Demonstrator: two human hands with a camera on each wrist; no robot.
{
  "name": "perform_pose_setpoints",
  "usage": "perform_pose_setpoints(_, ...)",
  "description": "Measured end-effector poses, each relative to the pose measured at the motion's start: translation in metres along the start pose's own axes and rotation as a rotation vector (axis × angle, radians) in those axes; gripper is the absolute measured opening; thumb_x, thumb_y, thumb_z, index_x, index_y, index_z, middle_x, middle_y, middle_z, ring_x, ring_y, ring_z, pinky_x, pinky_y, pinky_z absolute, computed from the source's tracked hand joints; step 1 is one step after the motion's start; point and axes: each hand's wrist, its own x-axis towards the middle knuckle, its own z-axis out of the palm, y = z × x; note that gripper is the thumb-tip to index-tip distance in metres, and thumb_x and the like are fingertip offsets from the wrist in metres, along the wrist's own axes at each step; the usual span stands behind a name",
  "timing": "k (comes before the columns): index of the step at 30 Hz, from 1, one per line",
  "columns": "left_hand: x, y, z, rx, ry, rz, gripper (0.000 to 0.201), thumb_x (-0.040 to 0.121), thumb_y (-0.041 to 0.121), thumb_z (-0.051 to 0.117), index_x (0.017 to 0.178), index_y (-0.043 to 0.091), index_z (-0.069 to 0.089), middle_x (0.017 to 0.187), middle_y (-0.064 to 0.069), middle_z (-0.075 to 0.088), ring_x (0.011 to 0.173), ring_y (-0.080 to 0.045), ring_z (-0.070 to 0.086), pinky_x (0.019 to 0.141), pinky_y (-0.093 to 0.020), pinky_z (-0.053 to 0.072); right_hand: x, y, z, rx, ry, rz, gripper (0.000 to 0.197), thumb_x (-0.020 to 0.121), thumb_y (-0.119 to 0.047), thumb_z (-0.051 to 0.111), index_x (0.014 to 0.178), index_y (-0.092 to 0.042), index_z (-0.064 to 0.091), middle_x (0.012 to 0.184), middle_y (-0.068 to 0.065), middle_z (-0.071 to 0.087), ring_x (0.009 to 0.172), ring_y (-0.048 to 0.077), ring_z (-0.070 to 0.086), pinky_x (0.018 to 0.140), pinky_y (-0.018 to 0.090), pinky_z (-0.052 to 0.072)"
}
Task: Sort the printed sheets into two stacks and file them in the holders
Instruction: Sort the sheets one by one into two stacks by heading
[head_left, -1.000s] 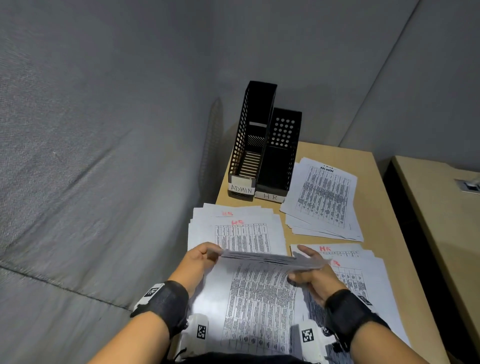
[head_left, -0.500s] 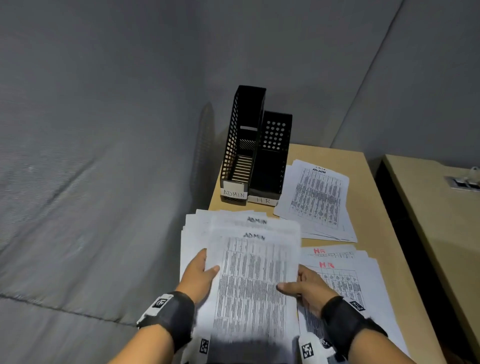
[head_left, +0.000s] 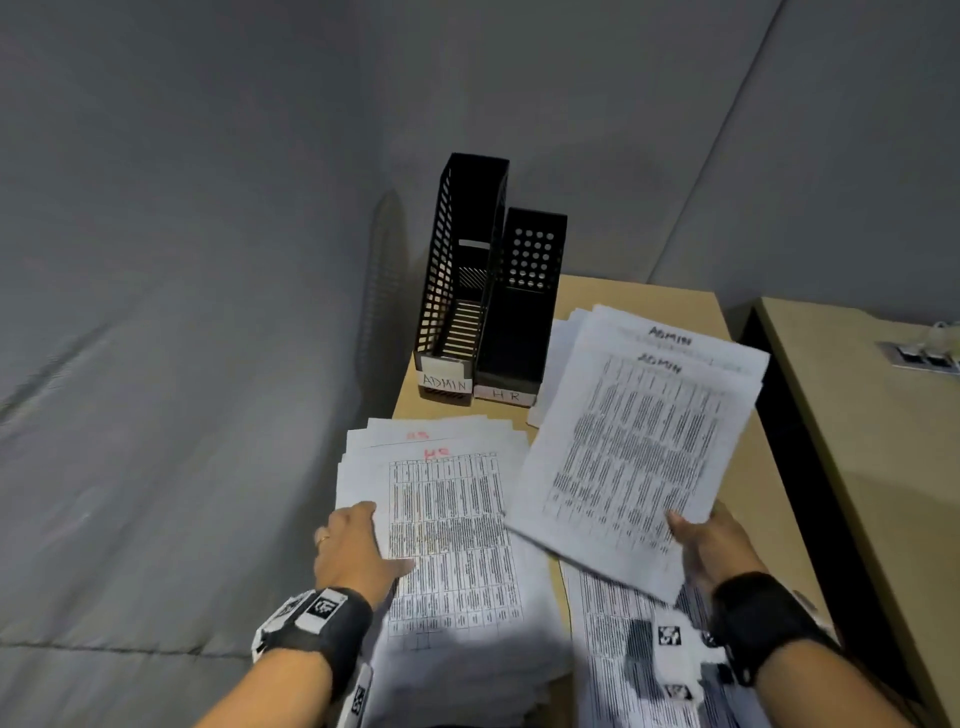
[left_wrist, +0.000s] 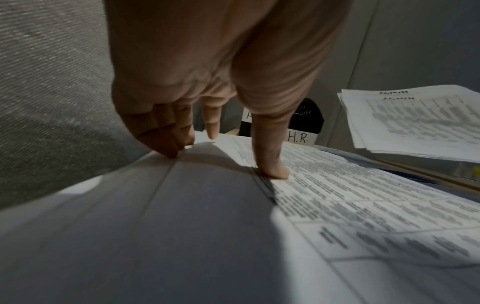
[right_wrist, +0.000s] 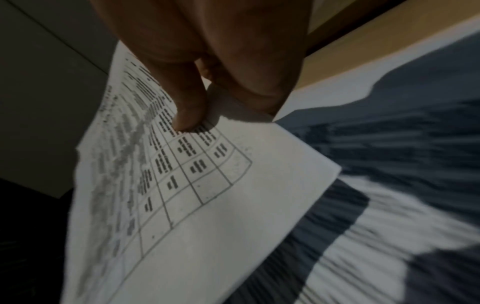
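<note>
ADMIN sheets (head_left: 631, 452) | right hand (head_left: 714, 543) is pinching them, fingers curled, carrying toward ADMIN pile (head_left: 675, 332) | left hand (head_left: 353, 545) fingers flat, steadying HR stack (head_left: 447, 519) against sliding

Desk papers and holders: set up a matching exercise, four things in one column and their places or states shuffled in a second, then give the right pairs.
Things:
1. ADMIN sheet
2. HR-headed stack
3. ADMIN holder
4. HR holder

Places or states:
A. shorter black holder, round holes in its back
B. pinched at its near edge by the right hand, lifted over the desk
C. taller black holder, nearest the wall
D. lying flat under the left hand

Pairs: 1-B, 2-D, 3-C, 4-A
</note>
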Motion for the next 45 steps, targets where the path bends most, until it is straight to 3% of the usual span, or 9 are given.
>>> perform_pose_setpoints(7,-0.001,0.003,0.002,-0.144,0.006,-0.113,0.114,0.059,0.027,0.09,0.148,0.014,0.019,0.143,-0.014,0.032,0.131,-0.034,0.036,0.108,-0.044,0.037,0.068,-0.078,0.02,-0.103,0.095,-0.048,0.08,0.072,-0.019,0.08,0.141,-0.013,0.04,0.085,0.005,0.059,0.047,0.006,0.048,0.04,0.017,0.039)
perform_pose_setpoints(13,-0.003,-0.01,0.004,-0.423,0.076,-0.136,0.058,0.073,-0.001,0.075,0.124,0.009,0.05,0.118,-0.011,0.063,0.107,-0.029,0.059,0.097,-0.038,0.046,0.096,-0.081,0.043,-0.14,0.134,0.016,0.067,0.082,0.01,0.062,0.138,-0.019,0.041,0.099,0.023,0.056,0.05,0.023,0.057,0.049,0.027,0.047)
perform_pose_setpoints(19,-0.009,-0.024,-0.005,-0.594,0.078,-0.069,0.029,0.079,-0.011,0.062,0.079,0.018,0.061,0.083,-0.003,0.069,0.079,-0.021,0.062,0.07,-0.024,0.046,0.09,-0.078,0.051,-0.145,0.25,-0.065,0.061,0.085,-0.021,0.068,0.139,-0.021,0.041,0.133,0.008,0.049,0.123,0.03,0.052,0.104,0.036,0.04)
perform_pose_setpoints(22,-0.007,-0.034,0.0,-0.684,0.052,-0.096,0.033,0.073,-0.016,0.061,0.074,0.017,0.059,0.077,-0.006,0.062,0.075,-0.02,0.053,0.071,-0.029,0.042,0.044,-0.077,0.061,-0.232,0.224,-0.175,0.072,0.083,-0.038,0.069,0.143,-0.017,0.037,0.146,0.006,0.039,0.131,0.025,0.044,0.097,0.025,0.041)
perform_pose_setpoints(26,-0.013,-0.028,0.003,-0.788,-0.02,-0.109,0.026,0.074,-0.022,0.055,0.087,0.0,0.062,0.078,-0.01,0.06,0.075,-0.021,0.052,0.073,-0.03,0.041,-0.042,-0.061,0.089,-0.013,-0.244,-0.042,0.08,0.076,0.002,0.074,0.141,-0.026,0.038,0.134,-0.004,0.042,0.112,0.019,0.054,0.053,0.017,0.055)
perform_pose_setpoints(29,-0.01,-0.026,0.005,-0.821,-0.097,-0.077,0.037,0.064,-0.017,0.049,0.076,0.013,0.065,0.082,-0.012,0.065,0.082,-0.025,0.059,0.081,-0.034,0.046,-0.07,-0.028,0.109,-0.106,-0.455,0.045,0.079,0.069,0.013,0.074,0.134,-0.021,0.045,0.129,0.001,0.054,0.112,0.019,0.055,0.055,0.016,0.055)
perform_pose_setpoints(34,0.001,-0.021,-0.002,-0.422,0.13,-0.061,0.031,0.074,-0.008,0.055,0.07,0.023,0.057,0.084,-0.002,0.056,0.081,-0.025,0.053,0.07,-0.028,0.041,-0.078,0.007,0.124,-0.105,-0.262,0.038,0.027,0.079,0.012,0.066,0.098,-0.007,0.067,0.105,0.018,0.07,0.091,0.023,0.066,0.095,0.036,0.05)
perform_pose_setpoints(39,0.017,-0.027,-0.009,-0.215,0.056,-0.119,0.081,0.057,0.025,0.09,0.127,0.014,0.052,0.12,-0.008,0.055,0.114,-0.03,0.051,0.096,-0.041,0.045,-0.079,0.012,0.119,-0.284,-0.226,-0.02,0.024,0.087,0.001,0.063,0.108,-0.012,0.064,0.1,0.005,0.068,0.094,0.021,0.062,0.089,0.033,0.046)
perform_pose_setpoints(45,0.007,-0.033,-0.007,-0.341,0.211,-0.112,0.029,0.076,0.008,0.072,0.092,0.03,0.06,0.084,0.004,0.058,0.084,-0.018,0.049,0.082,-0.032,0.046,-0.078,0.014,0.126,-0.267,-0.279,-0.069,0.024,0.082,0.019,0.054,0.075,-0.004,0.057,0.091,0.007,0.067,0.095,0.025,0.059,0.076,0.024,0.048)
